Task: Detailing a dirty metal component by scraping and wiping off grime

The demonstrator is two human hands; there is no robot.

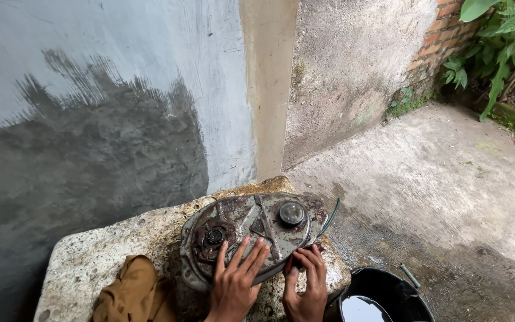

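Nearest, left hand (233,283) flat and spread on the rusty metal cover (251,235), right hand (306,283) pinched on its near right edge (exact grip hidden under the fingers). Cover atop the stone slab (90,256), long axis left to right, just ahead of both. Beside: brown cloth (132,295), black bucket (382,298) cut off; beyond, damp wall (102,119).

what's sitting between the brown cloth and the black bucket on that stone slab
In the head view, both hands: the left hand flat on the rusty metal cover, the right hand at its lower edge.
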